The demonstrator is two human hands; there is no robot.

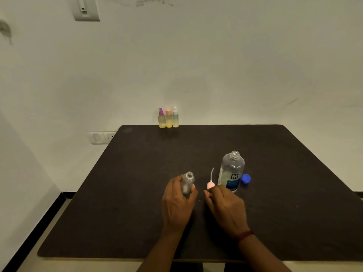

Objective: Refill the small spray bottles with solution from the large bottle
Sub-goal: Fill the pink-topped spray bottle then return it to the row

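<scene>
Against a pale wall bearing a switch plate high up and a socket plate lower down, a dark table is set, its far edge close to the wall. Both forearms are stretched forward over the near half of the table. The left hand is curled round a small spray bottle, gripping its body from the left. The right hand, a red thread tied at its wrist, is held knuckles up with bent fingertips at a pink spray head; whether that head is pinched or only touched cannot be told. A large bottle is stood upright just beyond the right hand, uncapped, mouth upward. The gripped small bottle is held near upright, long axis vertical, open neck upward and tipped slightly right. Three capped spray bottles are lined up side by side at the far edge. The spray head's thin tube is pointed away toward the wall. A blue cap is placed just right of the large bottle
</scene>
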